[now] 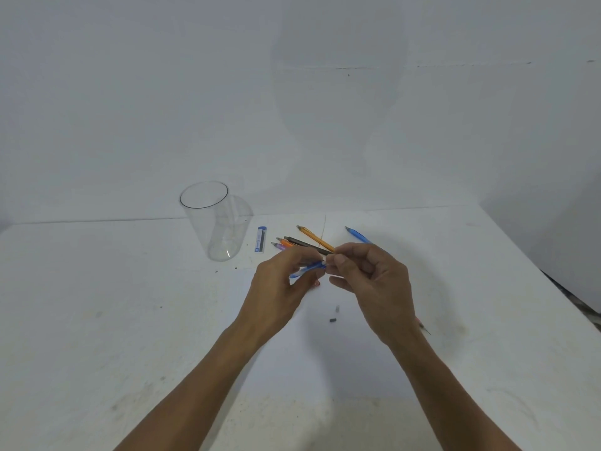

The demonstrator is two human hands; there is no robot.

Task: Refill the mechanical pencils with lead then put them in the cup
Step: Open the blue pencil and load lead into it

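Clear plastic cup stands upright at ten o'clock from the hands, the table showing through its wall. Left hand grips a translucent blue pencil above the table; right hand pinches its pale end. Spare pencils lie at twelve o'clock, beside a blue lead case.

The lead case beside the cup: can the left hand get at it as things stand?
Probably not yet: the left hand grips a blue pencil. The way itself looks free, as the lead case lies uncovered on the table between the cup and the loose pencils.
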